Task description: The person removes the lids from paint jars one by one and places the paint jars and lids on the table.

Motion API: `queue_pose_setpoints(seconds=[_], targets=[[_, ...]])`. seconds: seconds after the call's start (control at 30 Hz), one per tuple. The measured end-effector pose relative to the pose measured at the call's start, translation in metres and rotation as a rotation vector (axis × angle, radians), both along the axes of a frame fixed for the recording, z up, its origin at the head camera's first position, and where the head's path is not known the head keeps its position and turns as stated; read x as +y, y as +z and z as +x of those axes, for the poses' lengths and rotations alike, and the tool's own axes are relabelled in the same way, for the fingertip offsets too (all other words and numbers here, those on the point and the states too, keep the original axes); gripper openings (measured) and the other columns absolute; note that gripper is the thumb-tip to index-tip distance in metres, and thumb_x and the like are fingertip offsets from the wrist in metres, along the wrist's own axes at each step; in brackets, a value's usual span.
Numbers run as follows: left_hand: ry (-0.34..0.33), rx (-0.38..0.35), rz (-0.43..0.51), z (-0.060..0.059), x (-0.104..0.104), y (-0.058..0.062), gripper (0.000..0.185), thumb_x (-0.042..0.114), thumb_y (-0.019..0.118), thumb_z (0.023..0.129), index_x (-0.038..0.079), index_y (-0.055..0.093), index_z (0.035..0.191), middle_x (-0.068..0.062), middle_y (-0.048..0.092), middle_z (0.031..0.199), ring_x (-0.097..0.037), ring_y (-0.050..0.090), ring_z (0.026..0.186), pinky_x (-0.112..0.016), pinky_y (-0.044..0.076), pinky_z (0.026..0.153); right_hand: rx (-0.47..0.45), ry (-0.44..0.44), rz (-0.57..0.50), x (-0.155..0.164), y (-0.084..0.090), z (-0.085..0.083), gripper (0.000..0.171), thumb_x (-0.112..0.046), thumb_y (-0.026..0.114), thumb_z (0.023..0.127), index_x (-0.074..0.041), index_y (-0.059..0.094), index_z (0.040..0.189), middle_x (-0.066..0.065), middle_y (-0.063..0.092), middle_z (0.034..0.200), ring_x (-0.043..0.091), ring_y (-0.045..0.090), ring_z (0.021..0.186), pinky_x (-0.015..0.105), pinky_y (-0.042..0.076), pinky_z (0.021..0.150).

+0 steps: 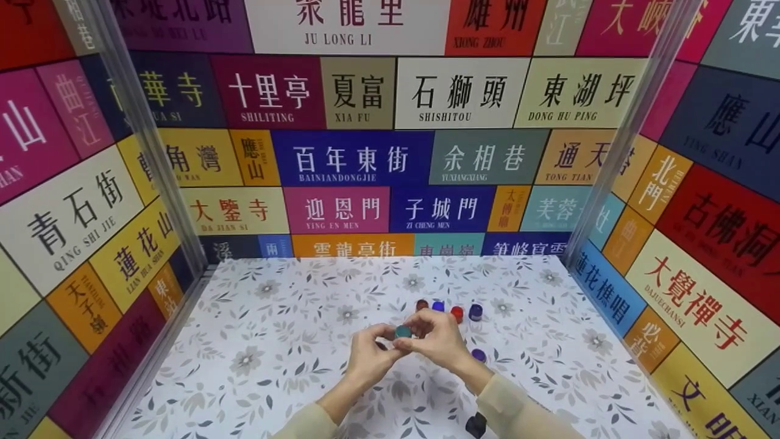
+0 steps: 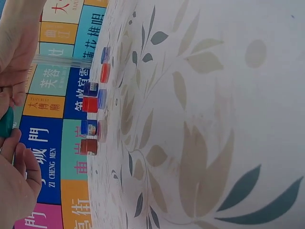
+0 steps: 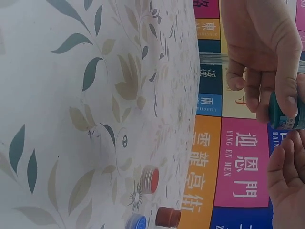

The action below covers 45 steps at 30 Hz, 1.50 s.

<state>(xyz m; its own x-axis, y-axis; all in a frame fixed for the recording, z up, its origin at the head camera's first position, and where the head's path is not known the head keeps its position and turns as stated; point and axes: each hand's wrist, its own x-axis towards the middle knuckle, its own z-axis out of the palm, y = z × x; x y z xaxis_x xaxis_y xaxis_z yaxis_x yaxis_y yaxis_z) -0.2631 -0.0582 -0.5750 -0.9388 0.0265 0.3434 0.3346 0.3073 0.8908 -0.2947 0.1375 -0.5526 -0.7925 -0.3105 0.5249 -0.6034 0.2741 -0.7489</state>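
Observation:
A small paint pot with a teal round end is held between both hands above the table. Thumb and fingers of the left hand grip it from the left. The right hand pinches it from the other side, thumb and forefinger close round the teal end. In the right wrist view, a printed label shows on the side of the teal pot, with the left hand curled about it. Only a teal edge appears in the left wrist view; fingers hide the rest.
Beyond the right hand stand small pots: brown, blue, red and dark purple. A purple pot sits by the right wrist. A floral-patterned tabletop lies below, walled by colourful sign panels.

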Motion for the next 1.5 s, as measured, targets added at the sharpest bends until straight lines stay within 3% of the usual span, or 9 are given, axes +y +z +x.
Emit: queue_pose_setpoints(seconds=[0.2,0.37,0.57,0.73,0.87,1.0,1.13,1.37,1.5], targets=[[0.006,0.007,0.001,-0.002,0.001,-0.002,0.022,0.026,0.101,0.082,0.017,0.088,0.097,-0.005,0.084,0.09,-0.008,0.069,0.066,-0.015,0.055,0.062,0.059,0.032,0.023,0.003,-0.001,-0.001,0.026,-0.018,0.102,0.082,-0.01,0.087,0.101,0.011,0.077,0.084,0.03,0.069,0.072,0.024,0.057,0.066],[0.0,0.011,0.003,-0.003,0.002,-0.003,0.023,0.029,0.1,0.084,0.016,0.088,0.099,-0.005,0.085,0.091,-0.011,0.071,0.069,-0.015,0.055,0.063,0.14,0.075,0.038,0.005,-0.003,-0.005,0.024,-0.013,0.099,0.085,-0.01,0.089,0.106,0.008,0.079,0.089,0.031,0.073,0.079,0.033,0.063,0.072],[-0.019,0.006,-0.007,-0.003,0.001,-0.002,0.024,0.03,0.098,0.087,0.015,0.088,0.103,-0.004,0.085,0.093,-0.024,0.078,0.083,-0.017,0.057,0.068,0.128,0.131,0.051,0.006,-0.001,-0.005,0.024,-0.01,0.095,0.088,-0.01,0.089,0.112,0.008,0.079,0.097,0.031,0.075,0.088,0.038,0.065,0.079],[-0.047,-0.001,-0.019,-0.004,-0.002,0.0,0.024,0.03,0.098,0.088,0.015,0.088,0.104,-0.006,0.085,0.095,-0.014,0.074,0.073,-0.018,0.058,0.065,0.055,0.176,0.052,0.008,0.004,-0.003,0.026,-0.01,0.092,0.091,-0.011,0.088,0.117,0.006,0.076,0.102,0.033,0.071,0.093,0.041,0.061,0.084],[-0.087,-0.022,-0.014,-0.006,-0.004,0.001,0.027,0.031,0.096,0.09,0.013,0.088,0.109,-0.007,0.085,0.096,-0.01,0.07,0.064,-0.018,0.056,0.061,0.053,0.229,0.05,0.009,0.007,-0.003,0.03,-0.006,0.088,0.093,-0.009,0.086,0.123,0.009,0.076,0.106,0.036,0.069,0.095,0.043,0.06,0.084],[-0.112,-0.047,-0.015,-0.007,-0.005,0.001,0.025,0.03,0.096,0.09,0.015,0.088,0.107,-0.007,0.085,0.097,-0.016,0.071,0.065,-0.017,0.055,0.06,0.095,0.268,0.064,0.011,0.006,-0.006,0.031,-0.002,0.085,0.095,-0.006,0.085,0.126,0.012,0.076,0.108,0.035,0.069,0.096,0.044,0.06,0.085],[-0.13,-0.041,-0.014,-0.007,-0.005,0.002,0.017,0.025,0.096,0.089,0.015,0.087,0.1,-0.008,0.085,0.098,-0.014,0.072,0.067,-0.017,0.056,0.061,0.107,0.286,0.09,0.012,0.005,-0.009,0.03,0.0,0.082,0.097,-0.007,0.085,0.126,0.013,0.075,0.108,0.026,0.068,0.097,0.044,0.059,0.086],[-0.134,-0.042,-0.029,-0.008,-0.005,0.003,0.014,0.026,0.094,0.089,0.019,0.087,0.099,-0.006,0.087,0.101,-0.007,0.069,0.063,-0.016,0.055,0.06,0.083,0.298,0.109,0.014,0.007,-0.009,0.034,0.0,0.08,0.098,-0.004,0.082,0.131,0.015,0.073,0.111,0.039,0.067,0.099,0.044,0.059,0.091],[-0.133,-0.03,-0.036,-0.009,-0.005,0.003,0.014,0.025,0.094,0.089,0.018,0.087,0.099,-0.006,0.087,0.101,-0.007,0.068,0.063,-0.016,0.054,0.06,0.064,0.299,0.111,0.013,0.007,-0.009,0.036,0.0,0.08,0.098,-0.005,0.082,0.133,0.014,0.073,0.112,0.039,0.066,0.101,0.043,0.059,0.093]])
